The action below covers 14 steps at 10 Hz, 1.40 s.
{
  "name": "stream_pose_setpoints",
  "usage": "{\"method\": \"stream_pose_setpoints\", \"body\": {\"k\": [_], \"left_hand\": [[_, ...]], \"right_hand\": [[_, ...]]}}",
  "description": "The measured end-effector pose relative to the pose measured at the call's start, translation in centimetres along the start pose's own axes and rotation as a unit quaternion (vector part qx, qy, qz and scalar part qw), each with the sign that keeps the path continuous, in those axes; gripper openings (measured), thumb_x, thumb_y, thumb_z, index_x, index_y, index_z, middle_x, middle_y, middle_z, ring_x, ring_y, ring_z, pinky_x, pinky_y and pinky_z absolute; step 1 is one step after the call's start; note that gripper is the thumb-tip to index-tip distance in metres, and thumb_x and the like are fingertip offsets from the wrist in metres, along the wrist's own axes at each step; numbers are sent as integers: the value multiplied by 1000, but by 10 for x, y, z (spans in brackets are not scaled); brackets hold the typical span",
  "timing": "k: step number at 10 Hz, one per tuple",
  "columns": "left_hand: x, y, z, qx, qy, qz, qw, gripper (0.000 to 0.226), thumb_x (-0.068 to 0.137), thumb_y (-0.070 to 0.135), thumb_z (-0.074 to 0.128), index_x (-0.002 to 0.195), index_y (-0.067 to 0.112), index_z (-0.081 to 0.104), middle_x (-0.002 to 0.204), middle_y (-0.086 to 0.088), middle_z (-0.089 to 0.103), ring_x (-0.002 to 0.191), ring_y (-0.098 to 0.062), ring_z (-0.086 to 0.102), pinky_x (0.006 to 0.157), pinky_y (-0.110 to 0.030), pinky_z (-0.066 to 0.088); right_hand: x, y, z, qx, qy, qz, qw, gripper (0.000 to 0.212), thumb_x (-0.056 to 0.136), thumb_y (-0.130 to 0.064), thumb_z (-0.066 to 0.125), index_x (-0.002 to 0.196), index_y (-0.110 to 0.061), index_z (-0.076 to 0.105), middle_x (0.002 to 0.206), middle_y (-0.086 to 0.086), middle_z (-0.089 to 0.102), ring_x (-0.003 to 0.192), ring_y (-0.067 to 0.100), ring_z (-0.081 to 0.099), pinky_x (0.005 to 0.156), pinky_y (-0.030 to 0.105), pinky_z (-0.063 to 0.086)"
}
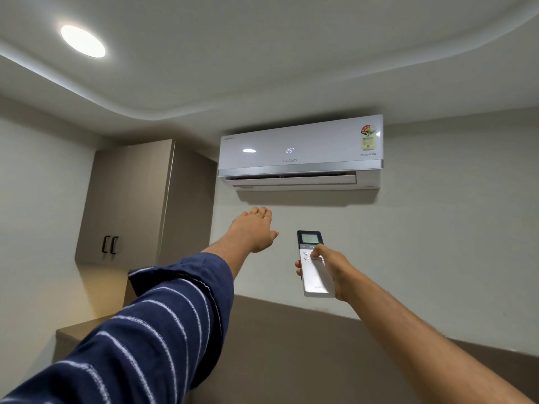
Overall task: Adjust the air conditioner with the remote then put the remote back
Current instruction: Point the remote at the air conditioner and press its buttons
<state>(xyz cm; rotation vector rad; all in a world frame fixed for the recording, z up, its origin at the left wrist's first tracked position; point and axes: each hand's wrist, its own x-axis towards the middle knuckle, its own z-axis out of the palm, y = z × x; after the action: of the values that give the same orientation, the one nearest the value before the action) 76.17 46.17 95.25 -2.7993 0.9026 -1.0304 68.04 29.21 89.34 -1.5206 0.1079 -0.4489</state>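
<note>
Head view, LLOYD air conditioner (300, 151) reading 25, right hand (332, 272) gripping remote (314, 265), left hand (254, 228) spread.

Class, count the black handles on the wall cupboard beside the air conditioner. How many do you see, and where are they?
2. Both sit low on the cupboard front: the left handle and the right handle, side by side. None seem hidden.

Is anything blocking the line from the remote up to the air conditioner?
Nothing visible. The remote, held in the right hand, points up at the air conditioner; the open left hand is raised off to its left, clear of that line.
</note>
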Motion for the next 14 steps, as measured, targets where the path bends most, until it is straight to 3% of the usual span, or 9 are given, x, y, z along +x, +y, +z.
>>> {"method": "stream_pose_setpoints", "body": {"k": [4, 6, 10, 14], "left_hand": [[5, -6, 0, -4, 5, -7, 1000, 67, 101, 42, 28, 155, 7, 7, 163, -11, 9, 150, -26, 11, 121, -40, 14], [9, -2, 6, -2, -1, -5, 1000, 67, 101, 42, 28, 155, 7, 7, 163, -11, 9, 150, -27, 11, 121, -40, 14], [11, -4, 9, 1, -6, -7, 1000, 69, 100, 43, 29, 155, 7, 7, 163, -11, 9, 151, -26, 10, 121, -40, 13], [6, -5, 4, -1, 0, -8, 1000, 69, 100, 43, 29, 155, 7, 6, 163, -11, 8, 150, -26, 10, 121, -40, 13]], "right_hand": [[3, -13, 2, 4, 11, 23, 1000, 22, 81, -11, 41, 93, -5, 58, 68, 13, 74, 61, 25, 71, 61, 29, 55], [5, -25, -1, -1, 11, 10, 1000, 23, 82, -10, 41, 97, -4, 58, 79, 15, 73, 59, 24, 71, 55, 27, 56], [7, -27, 2, 9, -3, -4, 1000, 22, 84, -9, 41, 97, -3, 58, 80, 15, 73, 60, 25, 72, 58, 29, 56], [2, -31, 12, -9, 6, -43, 999, 28, 85, -12, 42, 108, -5, 56, 77, 12, 73, 66, 25, 70, 64, 32, 55]]}}
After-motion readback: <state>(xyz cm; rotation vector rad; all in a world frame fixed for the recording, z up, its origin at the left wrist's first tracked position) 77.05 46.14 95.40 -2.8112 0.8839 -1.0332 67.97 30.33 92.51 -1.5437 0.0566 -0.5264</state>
